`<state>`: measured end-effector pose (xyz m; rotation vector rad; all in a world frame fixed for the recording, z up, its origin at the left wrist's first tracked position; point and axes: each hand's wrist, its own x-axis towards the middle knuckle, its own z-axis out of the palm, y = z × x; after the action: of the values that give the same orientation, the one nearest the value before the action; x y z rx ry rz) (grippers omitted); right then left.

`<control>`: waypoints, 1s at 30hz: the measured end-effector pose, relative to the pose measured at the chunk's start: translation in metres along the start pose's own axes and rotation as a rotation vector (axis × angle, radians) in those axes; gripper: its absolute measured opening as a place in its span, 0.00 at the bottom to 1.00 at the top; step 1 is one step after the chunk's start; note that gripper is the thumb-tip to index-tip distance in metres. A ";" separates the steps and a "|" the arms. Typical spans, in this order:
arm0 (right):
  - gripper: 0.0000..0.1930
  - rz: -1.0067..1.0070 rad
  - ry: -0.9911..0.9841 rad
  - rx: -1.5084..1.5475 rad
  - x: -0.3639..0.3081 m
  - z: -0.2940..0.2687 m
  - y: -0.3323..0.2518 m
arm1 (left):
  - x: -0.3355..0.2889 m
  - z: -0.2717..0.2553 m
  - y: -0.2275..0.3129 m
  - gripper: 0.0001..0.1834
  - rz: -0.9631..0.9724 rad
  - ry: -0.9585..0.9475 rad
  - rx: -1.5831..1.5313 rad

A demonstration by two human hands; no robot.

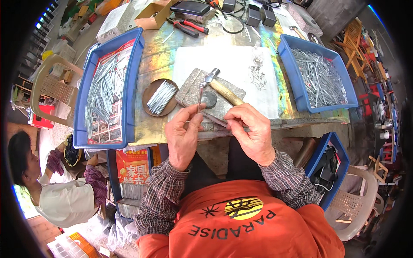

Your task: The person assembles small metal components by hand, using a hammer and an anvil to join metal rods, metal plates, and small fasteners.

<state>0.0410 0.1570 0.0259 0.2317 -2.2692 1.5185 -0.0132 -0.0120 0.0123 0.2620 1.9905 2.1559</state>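
Observation:
My left hand (pixel 181 135) pinches a thin metal rod (pixel 200 96) between thumb and fingertips, and it stands up past the fingers. In my right hand (pixel 253 131) is a slim, tapering metal piece (pixel 215 119); its tip reaches the left fingertips, and whether it is a pair of tweezers I cannot tell. Just beyond both hands lies a rough stone block (pixel 189 88). A hammer (pixel 228 91) with a wooden handle rests across it, beside a dark round disc (pixel 209 99). Left of the block, a round brown dish (pixel 148 92) holds several metal rods (pixel 161 98).
Blue bins of metal rods stand left (pixel 140 64) and right (pixel 350 92). Small wire pieces (pixel 258 77) lie on a white sheet (pixel 228 56). Red-handled pliers (pixel 189 26) and a cardboard box (pixel 152 16) are farther back. Another person (pixel 64 193) sits at lower left.

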 end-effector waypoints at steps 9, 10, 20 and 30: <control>0.10 0.009 0.004 -0.027 0.000 -0.004 0.001 | 0.022 -0.041 0.006 0.08 0.494 0.201 0.701; 0.10 0.008 0.005 -0.027 0.000 -0.004 0.001 | 0.024 -0.042 0.008 0.08 0.480 0.202 0.718; 0.09 0.017 0.017 -0.054 -0.001 -0.006 0.001 | 0.035 -0.032 0.035 0.05 0.334 0.138 0.626; 0.09 0.025 0.026 -0.047 -0.001 -0.007 0.002 | 0.055 -0.021 0.028 0.05 0.353 -0.019 0.627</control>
<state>0.0432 0.1641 0.0262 0.1696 -2.2924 1.4700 -0.0720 -0.0197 0.0387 0.7678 2.7253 1.6002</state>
